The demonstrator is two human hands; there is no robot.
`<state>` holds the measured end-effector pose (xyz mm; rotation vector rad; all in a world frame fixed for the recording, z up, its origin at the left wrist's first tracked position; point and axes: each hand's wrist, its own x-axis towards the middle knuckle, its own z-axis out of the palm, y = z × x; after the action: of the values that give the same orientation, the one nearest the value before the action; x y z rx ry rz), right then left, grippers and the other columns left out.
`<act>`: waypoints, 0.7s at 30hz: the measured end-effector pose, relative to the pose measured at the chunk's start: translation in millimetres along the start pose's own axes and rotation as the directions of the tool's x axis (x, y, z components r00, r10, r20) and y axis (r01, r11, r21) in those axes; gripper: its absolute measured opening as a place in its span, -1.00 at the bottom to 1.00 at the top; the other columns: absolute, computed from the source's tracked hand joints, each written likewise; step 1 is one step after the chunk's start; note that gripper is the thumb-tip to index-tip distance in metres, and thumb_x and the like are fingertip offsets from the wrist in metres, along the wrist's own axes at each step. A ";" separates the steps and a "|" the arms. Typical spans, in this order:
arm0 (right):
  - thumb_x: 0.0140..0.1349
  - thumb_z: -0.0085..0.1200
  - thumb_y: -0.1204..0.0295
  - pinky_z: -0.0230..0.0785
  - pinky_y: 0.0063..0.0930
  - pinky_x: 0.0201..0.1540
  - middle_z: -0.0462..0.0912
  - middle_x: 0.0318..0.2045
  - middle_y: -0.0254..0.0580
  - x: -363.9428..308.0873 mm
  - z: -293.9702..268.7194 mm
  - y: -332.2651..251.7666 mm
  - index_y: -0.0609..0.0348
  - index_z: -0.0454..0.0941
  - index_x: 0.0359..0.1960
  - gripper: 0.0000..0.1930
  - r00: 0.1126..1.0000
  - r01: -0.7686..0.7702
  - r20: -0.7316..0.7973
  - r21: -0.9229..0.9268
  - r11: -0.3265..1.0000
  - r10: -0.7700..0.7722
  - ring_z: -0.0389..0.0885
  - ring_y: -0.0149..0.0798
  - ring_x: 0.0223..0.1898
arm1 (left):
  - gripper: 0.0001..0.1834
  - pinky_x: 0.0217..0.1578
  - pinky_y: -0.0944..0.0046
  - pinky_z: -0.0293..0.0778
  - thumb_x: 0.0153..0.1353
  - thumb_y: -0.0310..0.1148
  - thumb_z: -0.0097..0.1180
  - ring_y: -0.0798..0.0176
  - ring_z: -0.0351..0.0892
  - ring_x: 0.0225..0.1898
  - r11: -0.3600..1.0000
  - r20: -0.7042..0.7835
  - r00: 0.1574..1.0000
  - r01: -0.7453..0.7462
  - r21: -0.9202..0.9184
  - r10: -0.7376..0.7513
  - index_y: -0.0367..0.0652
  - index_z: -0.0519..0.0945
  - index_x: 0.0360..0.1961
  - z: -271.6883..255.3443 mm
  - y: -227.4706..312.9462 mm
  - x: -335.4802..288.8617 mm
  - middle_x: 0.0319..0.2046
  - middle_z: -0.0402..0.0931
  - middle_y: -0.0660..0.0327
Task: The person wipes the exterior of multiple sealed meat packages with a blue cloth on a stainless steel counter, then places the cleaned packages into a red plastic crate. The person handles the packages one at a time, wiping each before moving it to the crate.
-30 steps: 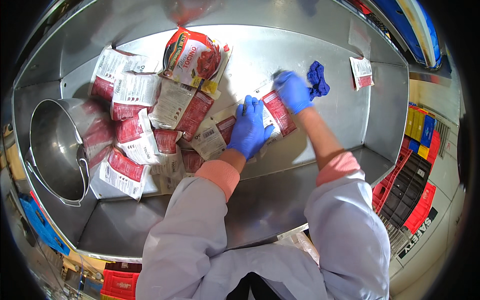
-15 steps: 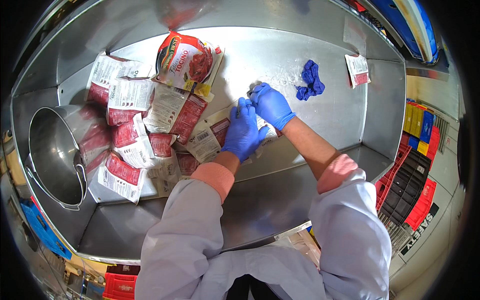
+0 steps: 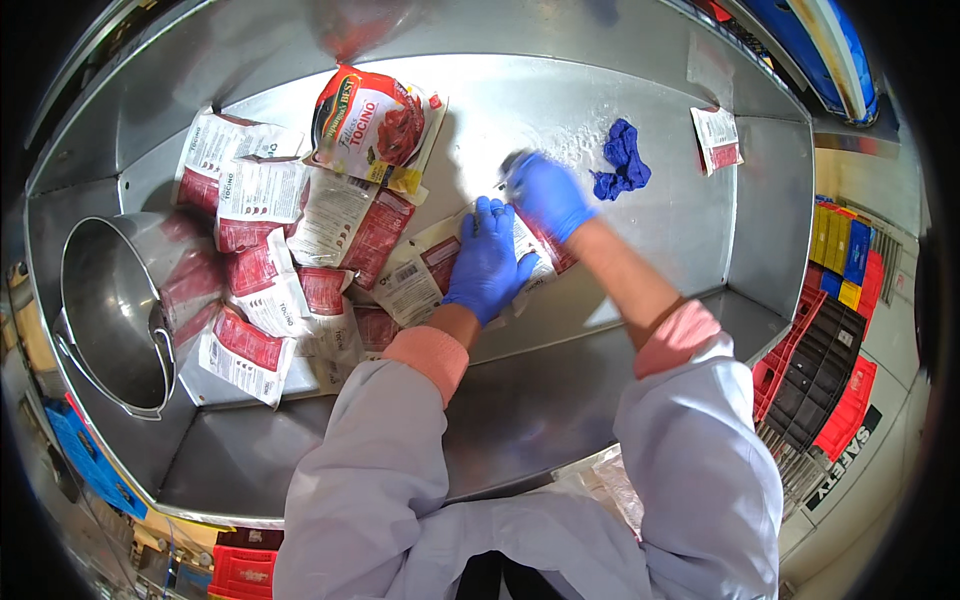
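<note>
My left hand (image 3: 486, 262), in a blue glove, lies flat with fingers stretched out on a white-and-red food pouch (image 3: 532, 240). The pouch's middle is hidden under the hand. Just beyond its far edge is my right hand (image 3: 548, 197), also gloved in blue and smeared by motion. Its fingers are closed around a small dark, greyish thing (image 3: 515, 160) whose kind I cannot make out. Left of my left hand lies another pouch (image 3: 408, 290), back side up. A crumpled dark blue cloth or glove (image 3: 622, 162) rests on the wet metal to the right.
Several similar pouches (image 3: 262, 195) overlap on the left, one red pouch (image 3: 375, 125) with its front up. A steel bucket (image 3: 115, 310) lies tipped beside them. One pouch (image 3: 716, 140) leans at the right wall. Raised metal walls (image 3: 540, 375) bound the table; crates (image 3: 815, 350) stand outside.
My right hand has shifted slightly right and nearer, with the dark thing now showing more at its fingertips. More of the pouch under it is uncovered. My left hand stays put.
</note>
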<state>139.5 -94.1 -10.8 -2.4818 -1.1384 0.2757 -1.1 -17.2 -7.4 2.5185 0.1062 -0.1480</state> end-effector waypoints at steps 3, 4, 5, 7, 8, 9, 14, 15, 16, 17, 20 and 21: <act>0.02 0.05 0.42 0.49 -0.26 -0.27 0.63 -0.41 0.03 11.0 -4.4 14.2 0.11 0.61 -0.49 -0.90 0.974 -0.107 0.185 -0.153 0.982 0.134 0.63 -0.03 -0.35 | -0.21 0.21 0.04 0.13 0.14 0.01 0.08 -0.12 0.08 0.24 0.999 -0.035 0.999 -0.006 0.034 0.007 -0.49 0.26 0.16 6.6 -10.8 -6.4 0.15 0.21 -0.14; 0.02 0.05 0.43 0.48 -0.28 -0.23 0.64 -0.37 0.02 21.5 -21.7 26.6 0.10 0.61 -0.47 -0.90 0.946 -0.237 0.172 -0.208 0.949 0.274 0.63 -0.05 -0.31 | -0.21 0.21 0.04 0.13 0.14 0.01 0.08 -0.12 0.08 0.24 1.000 -0.040 0.999 -0.006 0.028 0.007 -0.49 0.27 0.16 3.7 -10.1 -8.6 0.14 0.21 -0.14; 0.02 0.04 0.42 0.48 -0.27 -0.21 0.64 -0.34 0.03 34.1 -38.4 39.5 0.10 0.61 -0.46 -0.89 0.856 -0.375 0.238 -0.328 0.867 0.460 0.61 0.00 -0.28 | -0.22 0.21 0.04 0.13 0.14 0.01 0.08 -0.11 0.08 0.24 1.000 -0.053 0.998 -0.017 0.023 0.018 -0.49 0.28 0.16 1.5 -7.9 -6.1 0.14 0.22 -0.14; 0.01 0.04 0.43 0.48 -0.24 -0.24 0.64 -0.38 0.05 7.7 -2.5 24.5 0.13 0.60 -0.51 -0.89 0.982 -0.127 0.117 -0.171 0.977 0.148 0.62 0.00 -0.32 | -0.21 0.21 0.03 0.13 0.13 0.00 0.10 -0.12 0.09 0.24 0.998 -0.027 0.999 0.028 -0.061 -0.030 -0.48 0.27 0.17 6.5 -4.8 -3.2 0.14 0.21 -0.14; 0.01 0.05 0.43 0.49 -0.22 -0.25 0.64 -0.40 0.06 -1.0 10.0 20.1 0.14 0.60 -0.53 -0.89 0.999 0.024 0.043 -0.103 0.994 -0.019 0.63 0.01 -0.34 | -0.21 0.21 0.03 0.13 0.13 -0.01 0.10 -0.13 0.09 0.24 0.993 -0.013 0.998 0.059 -0.102 -0.061 -0.48 0.27 0.17 9.1 -2.8 -2.1 0.14 0.21 -0.13; 0.01 0.05 0.42 0.49 -0.21 -0.25 0.64 -0.41 0.07 2.8 10.9 22.2 0.15 0.61 -0.52 -0.88 0.999 -0.032 0.038 -0.121 0.992 0.037 0.63 0.00 -0.35 | -0.21 0.21 0.02 0.13 0.13 -0.01 0.11 -0.13 0.09 0.23 0.993 -0.009 0.998 0.061 -0.102 -0.062 -0.48 0.26 0.17 7.6 -5.4 -3.2 0.15 0.21 -0.14; 0.06 0.00 0.40 0.50 -0.16 -0.27 0.64 -0.45 0.10 11.3 -57.8 100.4 0.17 0.64 -0.48 -0.82 0.830 -0.476 0.094 -0.392 0.787 0.549 0.64 0.06 -0.42 | -0.20 0.24 0.01 0.11 0.12 -0.06 0.13 -0.17 0.08 0.26 0.989 -0.002 1.000 -0.030 -0.145 0.030 -0.46 0.19 0.21 -5.3 -8.4 -6.1 0.17 0.18 -0.14; 0.07 -0.01 0.40 0.50 -0.16 -0.28 0.64 -0.46 0.10 12.0 -61.1 98.8 0.17 0.64 -0.49 -0.82 0.896 -0.383 0.085 -0.345 0.857 0.435 0.64 0.07 -0.43 | -0.19 0.26 0.01 0.09 0.12 -0.07 0.13 -0.18 0.06 0.27 0.988 -0.017 0.997 -0.074 -0.138 0.072 -0.46 0.18 0.21 -7.8 -11.4 -7.2 0.17 0.17 -0.13; 0.08 -0.02 0.39 0.50 -0.15 -0.29 0.63 -0.48 0.09 8.8 -58.6 91.2 0.17 0.64 -0.50 -0.81 0.945 -0.283 0.076 -0.295 0.913 0.317 0.63 0.08 -0.44 | -0.19 0.27 0.01 0.08 0.12 -0.07 0.13 -0.18 0.05 0.28 0.985 -0.025 0.994 -0.113 -0.130 0.111 -0.46 0.18 0.22 -10.3 -20.9 -12.9 0.18 0.17 -0.13; 0.09 -0.03 0.39 0.50 -0.15 -0.31 0.63 -0.49 0.09 3.2 -54.6 82.1 0.17 0.64 -0.51 -0.80 0.979 -0.174 0.060 -0.245 0.954 0.195 0.63 0.10 -0.46 | -0.19 0.29 0.01 0.06 0.12 -0.08 0.14 -0.19 0.03 0.30 0.981 -0.032 0.988 -0.152 -0.122 0.149 -0.46 0.17 0.22 -12.1 -27.4 -17.9 0.18 0.17 -0.12; 0.06 -0.06 0.44 0.47 -0.19 -0.28 0.57 -0.47 0.03 -21.4 9.8 0.0 0.15 0.55 -0.43 -0.86 0.999 0.043 0.023 -0.135 0.990 -0.040 0.58 0.01 -0.42 | -0.20 0.31 -0.01 0.03 0.14 -0.11 0.15 -0.21 -0.02 0.33 0.999 0.095 0.995 -0.026 -0.044 0.030 -0.46 0.16 0.23 -26.7 -27.3 -28.7 0.22 0.14 -0.12; 0.04 -0.05 0.46 0.47 -0.24 -0.28 0.53 -0.48 0.01 -23.8 17.2 -40.5 0.16 0.51 -0.45 -0.90 0.926 0.300 0.368 -0.573 0.763 -0.088 0.55 -0.02 -0.41 | -0.20 0.32 -0.01 0.02 0.15 -0.12 0.14 -0.21 -0.03 0.34 0.998 0.080 0.997 -0.016 -0.054 0.021 -0.46 0.15 0.24 -23.2 -31.6 -32.4 0.23 0.13 -0.13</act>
<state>90.6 -83.7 -8.5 -2.9061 -1.8765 0.2832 -34.7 20.6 -2.5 2.4562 0.0533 -0.2363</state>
